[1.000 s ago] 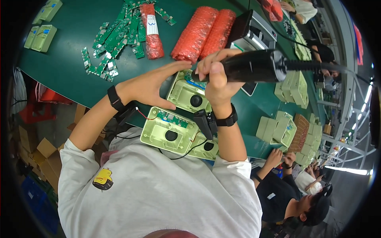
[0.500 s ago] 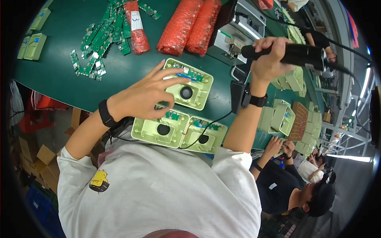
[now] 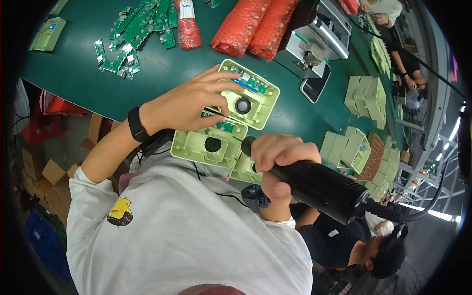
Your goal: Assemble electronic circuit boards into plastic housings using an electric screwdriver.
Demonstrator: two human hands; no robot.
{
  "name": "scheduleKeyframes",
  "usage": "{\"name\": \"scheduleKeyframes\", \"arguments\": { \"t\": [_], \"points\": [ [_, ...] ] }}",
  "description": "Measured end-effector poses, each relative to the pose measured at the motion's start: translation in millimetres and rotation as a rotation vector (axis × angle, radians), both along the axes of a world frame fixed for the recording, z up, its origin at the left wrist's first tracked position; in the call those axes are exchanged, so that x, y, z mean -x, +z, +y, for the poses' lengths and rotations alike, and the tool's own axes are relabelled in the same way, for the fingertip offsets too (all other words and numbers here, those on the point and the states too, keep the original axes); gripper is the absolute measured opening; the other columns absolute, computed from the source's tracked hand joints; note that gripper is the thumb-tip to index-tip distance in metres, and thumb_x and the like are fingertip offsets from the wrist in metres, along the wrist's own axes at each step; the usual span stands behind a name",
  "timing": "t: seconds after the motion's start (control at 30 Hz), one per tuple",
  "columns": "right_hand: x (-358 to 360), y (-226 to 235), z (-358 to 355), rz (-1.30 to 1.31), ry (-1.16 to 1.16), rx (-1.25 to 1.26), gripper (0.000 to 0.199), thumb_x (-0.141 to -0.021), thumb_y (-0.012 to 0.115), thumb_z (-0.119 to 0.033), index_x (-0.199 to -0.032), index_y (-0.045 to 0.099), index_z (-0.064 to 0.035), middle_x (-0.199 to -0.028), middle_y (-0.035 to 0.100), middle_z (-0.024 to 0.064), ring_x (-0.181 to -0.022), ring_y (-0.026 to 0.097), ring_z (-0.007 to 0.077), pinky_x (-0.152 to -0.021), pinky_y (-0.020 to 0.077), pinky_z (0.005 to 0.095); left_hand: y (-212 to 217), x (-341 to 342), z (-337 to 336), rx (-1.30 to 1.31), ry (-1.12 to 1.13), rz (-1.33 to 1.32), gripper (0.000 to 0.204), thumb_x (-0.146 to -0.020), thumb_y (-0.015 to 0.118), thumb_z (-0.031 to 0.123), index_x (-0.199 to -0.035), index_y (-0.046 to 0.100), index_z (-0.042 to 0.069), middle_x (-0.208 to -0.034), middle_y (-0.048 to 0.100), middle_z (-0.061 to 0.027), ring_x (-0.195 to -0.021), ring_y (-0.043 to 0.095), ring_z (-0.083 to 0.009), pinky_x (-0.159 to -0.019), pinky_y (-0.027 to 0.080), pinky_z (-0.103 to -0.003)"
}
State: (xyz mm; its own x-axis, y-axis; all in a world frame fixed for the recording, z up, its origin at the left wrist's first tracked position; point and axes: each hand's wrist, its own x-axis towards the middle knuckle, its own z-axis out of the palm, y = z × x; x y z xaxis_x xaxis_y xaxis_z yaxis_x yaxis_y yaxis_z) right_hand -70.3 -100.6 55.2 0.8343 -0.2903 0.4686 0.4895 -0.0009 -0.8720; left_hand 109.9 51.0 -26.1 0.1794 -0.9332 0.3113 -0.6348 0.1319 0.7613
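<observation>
My right hand (image 3: 285,157) is wrapped round a black electric screwdriver (image 3: 319,189) with a cable at its rear end. The screwdriver's front end points left, over the right side of a pale green plastic housing (image 3: 189,142) near me. That housing holds a round black speaker and a small green circuit board (image 3: 225,126). My left hand (image 3: 184,105) is spread above it, thumb and index finger apart near the board. Its other fingers reach over a second housing (image 3: 268,110), which has a speaker, a board and blue wire. A third housing (image 3: 241,172) is partly hidden behind my right hand.
Loose green circuit boards (image 3: 145,24) lie in a heap at the far left. Red bubble-wrapped rolls (image 3: 241,24) lie beside a metal machine (image 3: 312,44). More green housings (image 3: 366,98) stand at the right. A co-worker in black (image 3: 334,241) sits at the lower right.
My right hand has brought the screwdriver down and left, from beside the machine to the near housing. My left hand stays over the housings. The view has shifted slightly.
</observation>
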Motion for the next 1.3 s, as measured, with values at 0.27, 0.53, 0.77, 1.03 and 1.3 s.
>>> {"name": "scheduleKeyframes", "arguments": {
  "t": [0.27,0.53,0.77,1.03,1.3],
  "points": [
    [-9.0,-7.8,4.7,-0.066,0.000,0.031,0.053,-0.089,0.086,-0.043,-0.099,0.050,-0.0060,-0.067,0.059,0.0064,-0.051,0.057,0.0196,-0.051,0.0491,0.0363,-1.1,0.9,-0.4,0.012,0.013,-0.017,0.007,-0.084,0.078,0.007,-0.085,0.071,0.008,-0.145,0.064,-0.0109,-0.151,0.044,-0.0351,-0.131,0.026,-0.059],
    [-12.5,-21.4,10.1,-0.058,-0.015,0.059,0.053,-0.088,0.087,-0.042,-0.099,0.050,-0.0059,-0.068,0.058,0.0065,-0.054,0.057,0.0195,-0.052,0.0500,0.0362,-3.8,1.6,-0.2,0.032,0.013,-0.005,0.007,-0.084,0.078,0.007,-0.085,0.071,0.008,-0.144,0.064,-0.0108,-0.151,0.044,-0.0349,-0.131,0.026,-0.059],
    [-12.6,-21.9,14.7,-0.023,-0.050,0.074,0.049,-0.091,0.084,-0.040,-0.100,0.050,-0.0061,-0.069,0.058,0.0071,-0.054,0.057,0.0195,-0.053,0.0501,0.0372,-3.0,0.2,1.7,0.035,0.001,-0.015,0.007,-0.085,0.078,0.008,-0.088,0.071,0.008,-0.145,0.063,-0.0111,-0.153,0.042,-0.0350,-0.131,0.025,-0.058],
    [-26.5,36.9,-56.9,-0.192,-0.093,0.054,0.038,-0.098,0.071,-0.042,-0.104,0.052,-0.0093,-0.074,0.055,0.0057,-0.058,0.056,0.0203,-0.058,0.0482,0.0405,18.2,2.9,47.8,0.004,0.197,0.052,0.028,-0.077,0.082,0.007,-0.102,0.067,0.008,-0.132,0.065,-0.0126,-0.131,0.055,-0.0334,-0.115,0.040,-0.050],
    [-108.6,26.3,-153.7,-0.311,-0.476,0.308,0.016,-0.100,0.064,-0.018,-0.102,0.051,-0.0080,-0.069,0.052,0.0085,-0.054,0.052,0.0223,-0.056,0.0496,0.0390,13.8,13.3,56.3,-0.168,0.257,-0.141,0.033,-0.076,0.081,0.010,-0.106,0.067,0.011,-0.104,0.066,-0.0031,-0.106,0.061,-0.0270,-0.104,0.042,-0.042]
  ]
}}
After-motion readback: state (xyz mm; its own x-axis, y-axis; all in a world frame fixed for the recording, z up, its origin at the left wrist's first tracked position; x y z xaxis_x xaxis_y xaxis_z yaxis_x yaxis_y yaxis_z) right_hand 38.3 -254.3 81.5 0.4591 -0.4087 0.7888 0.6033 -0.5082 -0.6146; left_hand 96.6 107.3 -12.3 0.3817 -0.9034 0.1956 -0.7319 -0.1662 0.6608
